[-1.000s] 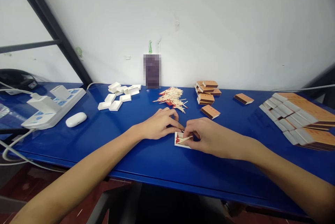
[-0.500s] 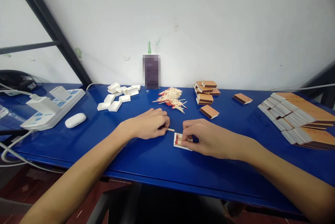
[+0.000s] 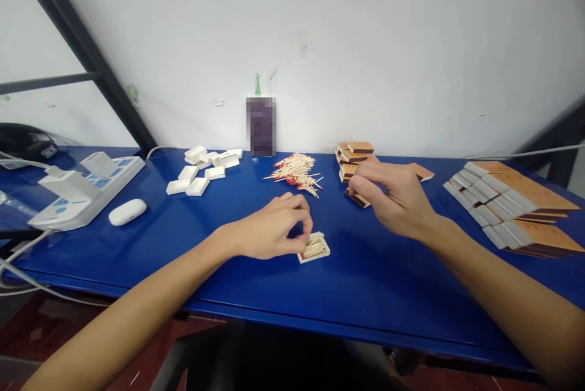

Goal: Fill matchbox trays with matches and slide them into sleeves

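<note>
Half a second ago the right hand [image 3: 395,199] was bent over the match tray [image 3: 315,249] and the left hand [image 3: 269,232] lay apart from it at 9 o'clock, pinching a single match. Now they have swapped. The left hand has closed in on the tray, fingers curled tight and thumb and fingertips gripping its left end. The right hand has lifted away to about 2 o'clock of the tray and hangs over a loose brown sleeve [image 3: 355,198]. Its fingers are bent downward and half open, and whether they grip the sleeve cannot be told. The tray has turned a little and now sits skewed on the blue table [image 3: 274,293], just short of the near edge at the middle. No writing is legible: the print on the brown sleeves is too small to read, and so are the blue marks on the power strip [image 3: 86,190] at 9 o'clock. The tray is a small, shallow white card drawer, filled with pale matchsticks lying side by side, red heads toward its left end. The pile of loose matches [image 3: 295,172] is at 12 o'clock of it, the empty white trays [image 3: 201,165] at 10 o'clock, and the rows of finished boxes [image 3: 516,205] at 3 o'clock.
</note>
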`<state>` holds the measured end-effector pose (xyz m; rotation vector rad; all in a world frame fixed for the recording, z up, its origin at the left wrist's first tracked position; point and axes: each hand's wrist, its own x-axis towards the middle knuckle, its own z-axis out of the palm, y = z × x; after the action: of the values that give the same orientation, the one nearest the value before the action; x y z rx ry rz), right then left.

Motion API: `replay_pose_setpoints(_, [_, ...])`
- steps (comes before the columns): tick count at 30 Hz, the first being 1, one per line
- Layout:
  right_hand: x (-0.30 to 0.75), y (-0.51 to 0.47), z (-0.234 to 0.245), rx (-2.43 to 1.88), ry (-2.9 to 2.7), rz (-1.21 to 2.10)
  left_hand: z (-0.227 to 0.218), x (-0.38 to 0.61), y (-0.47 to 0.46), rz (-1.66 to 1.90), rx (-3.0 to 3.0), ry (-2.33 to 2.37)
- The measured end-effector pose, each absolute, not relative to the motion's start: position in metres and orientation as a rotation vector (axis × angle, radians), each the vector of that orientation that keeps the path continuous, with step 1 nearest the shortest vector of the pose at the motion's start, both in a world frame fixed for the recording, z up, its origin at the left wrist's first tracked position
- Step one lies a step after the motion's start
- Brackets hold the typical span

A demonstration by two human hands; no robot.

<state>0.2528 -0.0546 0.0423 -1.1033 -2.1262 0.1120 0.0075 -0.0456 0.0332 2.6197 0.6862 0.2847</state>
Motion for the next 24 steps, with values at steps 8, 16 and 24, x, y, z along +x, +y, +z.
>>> replay_pose_setpoints(8, [0.238, -0.047, 0.016, -1.220, -2.286, 0.094, 0.022, 0.010, -0.046, 0.321, 2.718, 0.744])
replay_pose_setpoints(16, [0.230, -0.031, -0.007, -1.405, -2.303, 0.040, 0.019, 0.009, -0.045, 0.392, 2.753, 0.552])
replay_pose_setpoints(24, [0.217, -0.012, -0.014, -1.544, -2.262, -0.025, 0.018, 0.008, -0.045, 0.422, 2.714, 0.439])
